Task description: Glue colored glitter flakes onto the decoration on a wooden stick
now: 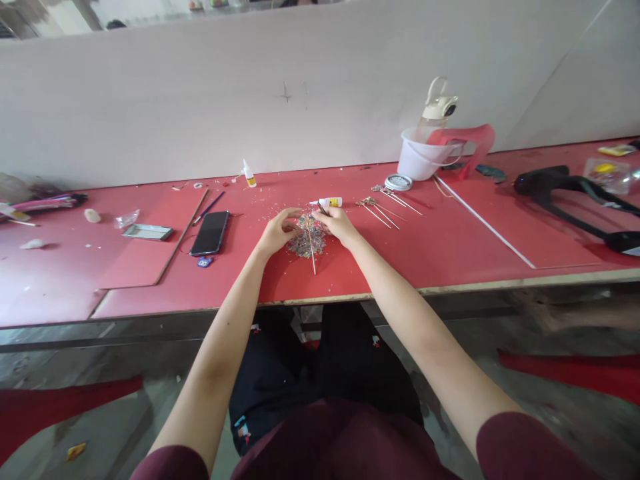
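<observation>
A pile of small multicoloured chips [306,247] lies on the red table in front of me. Over it rests a thin wooden stick [313,257], its upper end among the chips between my hands. My left hand [279,231] is at the pile's left edge, fingers curved and thumb apart, with no object visible in it. At the right side, my right hand [339,223] is closed on a thin dark tool [323,210], its tip pointing up and left; its exact kind is unclear. Just behind that hand lies a small white glue bottle [331,201] with a yellow label.
Several sticks with chip-covered ends [380,210] lie to the right, near a round lid [399,182] and a white bucket [420,157]. Another glue bottle [249,175] stands behind. A phone [210,233] and a grey tray [147,232] are left. A black headset-like frame [565,207] sits far right.
</observation>
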Motion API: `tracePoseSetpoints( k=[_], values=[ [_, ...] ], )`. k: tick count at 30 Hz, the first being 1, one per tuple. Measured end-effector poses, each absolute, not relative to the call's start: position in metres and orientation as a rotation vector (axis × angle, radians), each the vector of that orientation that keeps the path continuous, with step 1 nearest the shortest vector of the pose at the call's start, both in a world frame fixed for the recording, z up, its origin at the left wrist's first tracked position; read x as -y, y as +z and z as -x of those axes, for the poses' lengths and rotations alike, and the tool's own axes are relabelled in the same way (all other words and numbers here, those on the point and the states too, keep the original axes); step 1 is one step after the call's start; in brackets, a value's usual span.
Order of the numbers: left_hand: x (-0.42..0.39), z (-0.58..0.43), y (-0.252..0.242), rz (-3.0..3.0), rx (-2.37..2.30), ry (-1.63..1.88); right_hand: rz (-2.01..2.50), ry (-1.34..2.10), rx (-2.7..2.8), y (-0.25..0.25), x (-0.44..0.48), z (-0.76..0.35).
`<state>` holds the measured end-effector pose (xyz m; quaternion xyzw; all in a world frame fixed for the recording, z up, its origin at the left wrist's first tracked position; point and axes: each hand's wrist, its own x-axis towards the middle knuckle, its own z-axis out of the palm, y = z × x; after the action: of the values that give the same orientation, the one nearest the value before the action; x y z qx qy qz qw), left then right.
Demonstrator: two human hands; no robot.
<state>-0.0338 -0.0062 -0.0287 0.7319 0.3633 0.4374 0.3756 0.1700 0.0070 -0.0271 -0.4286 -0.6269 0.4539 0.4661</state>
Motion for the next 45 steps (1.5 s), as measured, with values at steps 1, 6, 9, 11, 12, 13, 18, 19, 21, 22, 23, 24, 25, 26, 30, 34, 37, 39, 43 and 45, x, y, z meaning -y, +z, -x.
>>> tracePoseSetpoints(
  k=[1, 6, 9, 11, 12, 13, 18, 19, 21, 22, 23, 24, 25, 26, 30, 34, 37, 39, 43, 45],
  values=[
    [0.0063, 0.0338, -0.0288, -1.876, -0.937, 1.114, 1.051, 1.118, 1.537, -0.0271, -0.0069, -0.1700],
    [0.0047, 0.0348, -0.0314, -1.889, -0.971, 1.098, 1.069, 1.136, 1.522, -0.0278, -0.0076, -0.1698],
    [0.0047, 0.0347, -0.0317, -1.894, -0.976, 1.090, 1.076, 1.128, 1.519, -0.0283, -0.0078, -0.1696],
    [0.0057, 0.0343, -0.0307, -1.886, -0.968, 1.089, 1.074, 1.126, 1.521, -0.0283, -0.0077, -0.1695],
    [0.0064, 0.0340, -0.0300, -1.881, -0.961, 1.090, 1.073, 1.125, 1.524, -0.0283, -0.0077, -0.1695],
    [0.0069, 0.0338, -0.0293, -1.875, -0.951, 1.091, 1.071, 1.125, 1.525, -0.0283, -0.0077, -0.1694],
    [0.0067, 0.0340, -0.0276, -1.784, -0.912, 1.097, 1.071, 1.134, 1.522, -0.0282, -0.0077, -0.1695],
    [0.0061, 0.0342, -0.0278, -1.758, -0.909, 1.102, 1.072, 1.137, 1.521, -0.0282, -0.0076, -0.1696],
    [0.0049, 0.0346, -0.0286, -1.715, -0.900, 1.114, 1.074, 1.142, 1.519, -0.0280, -0.0073, -0.1698],
    [0.0045, 0.0347, -0.0290, -1.698, -0.895, 1.118, 1.075, 1.144, 1.518, -0.0279, -0.0071, -0.1698],
    [0.0041, 0.0347, -0.0294, -1.682, -0.888, 1.120, 1.077, 1.145, 1.517, -0.0278, -0.0069, -0.1699],
    [0.0040, 0.0347, -0.0297, -1.667, -0.880, 1.121, 1.079, 1.144, 1.517, -0.0276, -0.0068, -0.1699],
    [0.0041, 0.0345, -0.0298, -1.654, -0.871, 1.120, 1.082, 1.141, 1.518, -0.0275, -0.0067, -0.1698],
    [0.0044, 0.0344, -0.0298, -1.642, -0.861, 1.119, 1.084, 1.136, 1.518, -0.0273, -0.0067, -0.1698],
    [0.0068, 0.0337, -0.0278, -1.616, -0.837, 1.112, 1.082, 1.114, 1.531, -0.0272, -0.0069, -0.1699],
    [0.0084, 0.0340, -0.0254, -1.652, -0.865, 1.102, 1.074, 1.117, 1.536, -0.0277, -0.0074, -0.1698],
    [0.0084, 0.0346, -0.0246, -1.684, -0.880, 1.101, 1.075, 1.127, 1.530, -0.0285, -0.0078, -0.1694],
    [0.0082, 0.0346, -0.0243, -1.688, -0.898, 1.100, 1.080, 1.132, 1.528, -0.0290, -0.0080, -0.1691],
    [0.0081, 0.0341, -0.0240, -1.696, -0.908, 1.115, 1.074, 1.123, 1.532, -0.0296, -0.0082, -0.1690],
    [0.0080, 0.0338, -0.0240, -1.697, -0.898, 1.123, 1.071, 1.118, 1.533, -0.0297, -0.0082, -0.1690]
  ],
)
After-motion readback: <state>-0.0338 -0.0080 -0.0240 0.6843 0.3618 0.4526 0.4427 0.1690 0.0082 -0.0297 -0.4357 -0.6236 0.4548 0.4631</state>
